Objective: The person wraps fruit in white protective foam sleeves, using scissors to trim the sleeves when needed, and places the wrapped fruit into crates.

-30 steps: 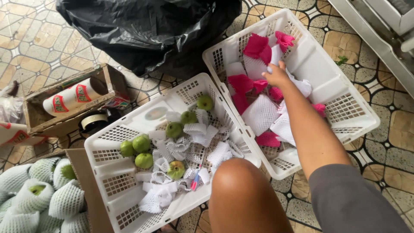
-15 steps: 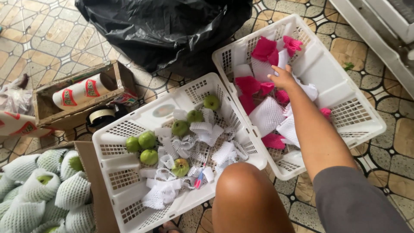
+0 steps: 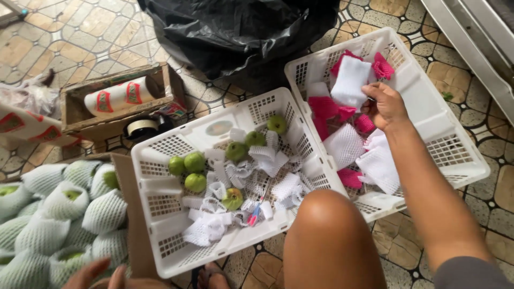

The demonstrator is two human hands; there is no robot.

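Fruit basket (image 3: 160,160) lies left of net basket (image 3: 455,155), sack (image 3: 241,32) behind.

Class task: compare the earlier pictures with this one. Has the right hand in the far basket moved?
Yes. The right hand has lifted a white foam net above the basket floor.

Open room above both baskets (image 3: 160,176); black bag (image 3: 241,32) (bulky) blocks beyond them

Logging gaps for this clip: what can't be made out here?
- Left hand, head view: cut by the bottom edge; whether it holds anything cannot be told.
- Right hand: fingertips hidden behind the white foam net it grips.
- Black bag: contents hidden.
- Fruit in the box: mostly covered by netting.
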